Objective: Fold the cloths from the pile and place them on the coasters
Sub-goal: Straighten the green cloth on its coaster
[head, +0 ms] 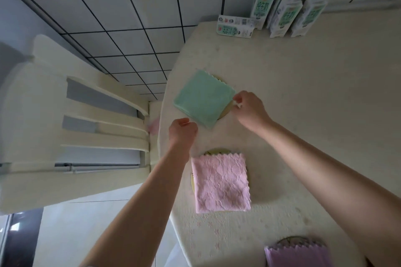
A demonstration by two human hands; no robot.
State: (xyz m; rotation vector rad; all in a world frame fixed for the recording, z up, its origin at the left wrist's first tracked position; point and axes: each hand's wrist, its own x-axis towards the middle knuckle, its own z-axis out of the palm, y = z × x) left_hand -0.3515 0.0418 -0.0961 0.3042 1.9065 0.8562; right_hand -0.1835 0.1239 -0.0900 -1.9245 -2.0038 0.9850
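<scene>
- Right hand [249, 108]: fingers curled at the right corner of the green cloth [204, 97]; a real pinch I cannot confirm.
- Left hand [182, 130]: a loose fist beside the near corner, holding nothing visible.
- The cloth lies folded on its coaster [225, 110].
- It looks light, soft and limp; best held by two corners.

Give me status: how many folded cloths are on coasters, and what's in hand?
Done: pink cloth and purple cloth lie folded on coasters. In hand: green cloth lies folded on its coaster; right hand is at its right corner, left hand closed beside its near corner. Left: no pile in view, so remaining cloths cannot be told.
</scene>
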